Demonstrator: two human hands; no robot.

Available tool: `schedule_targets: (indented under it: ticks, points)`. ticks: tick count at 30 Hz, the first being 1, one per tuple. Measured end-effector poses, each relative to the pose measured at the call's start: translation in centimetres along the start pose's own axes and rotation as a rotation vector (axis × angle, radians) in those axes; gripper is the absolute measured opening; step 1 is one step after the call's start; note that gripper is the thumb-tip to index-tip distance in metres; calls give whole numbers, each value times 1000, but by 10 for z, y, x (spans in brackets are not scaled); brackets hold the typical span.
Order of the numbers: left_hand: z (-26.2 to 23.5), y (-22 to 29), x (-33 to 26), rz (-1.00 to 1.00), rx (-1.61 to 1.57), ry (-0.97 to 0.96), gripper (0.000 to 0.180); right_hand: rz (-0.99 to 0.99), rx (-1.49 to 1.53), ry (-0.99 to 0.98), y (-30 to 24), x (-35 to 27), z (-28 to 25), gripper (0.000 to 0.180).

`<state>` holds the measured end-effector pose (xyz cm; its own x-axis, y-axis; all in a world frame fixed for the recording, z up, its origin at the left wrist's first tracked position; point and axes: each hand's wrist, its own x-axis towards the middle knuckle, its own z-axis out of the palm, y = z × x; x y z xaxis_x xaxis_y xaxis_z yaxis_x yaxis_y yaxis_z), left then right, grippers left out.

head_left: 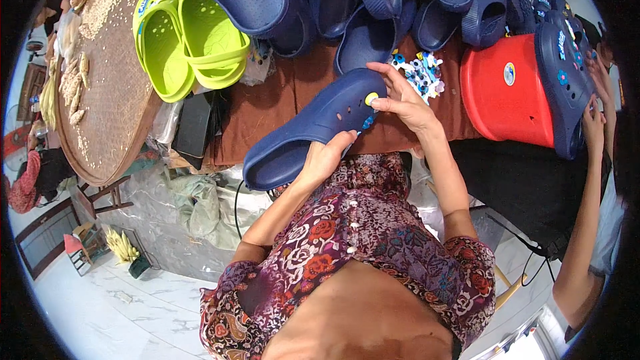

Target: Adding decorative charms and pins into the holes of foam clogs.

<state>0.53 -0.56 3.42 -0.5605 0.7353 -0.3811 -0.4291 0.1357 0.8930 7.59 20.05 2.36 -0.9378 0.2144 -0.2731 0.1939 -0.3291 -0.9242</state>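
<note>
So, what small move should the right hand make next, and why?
Perhaps press the yellow charm gently with the right hand, to check its seat: that hand's thumb is at the charm, and the left hand holds the navy clog.

Navy clog [323, 115] is held aslant over brown cloth [245, 113]'s near edge, toe inward; yellow charm [371, 99] and blue charms [368, 122] at forepart.

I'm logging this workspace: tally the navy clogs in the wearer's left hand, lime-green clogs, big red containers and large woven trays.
Navy clog in left hand: 1
Lime-green clogs: 2
Big red container: 1
Large woven tray: 1
Total: 5
</note>
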Motion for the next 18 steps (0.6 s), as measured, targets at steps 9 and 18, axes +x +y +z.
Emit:
schedule_targets:
  ticks: [9, 18]
  points:
    - [-6, -5, -4, 1, 24, 32, 39, -47, 25, 12, 13, 0, 9, 70]
    - [-8, 1, 10, -396, -691, 73, 42, -99, -230, 100, 23, -8, 7, 62]
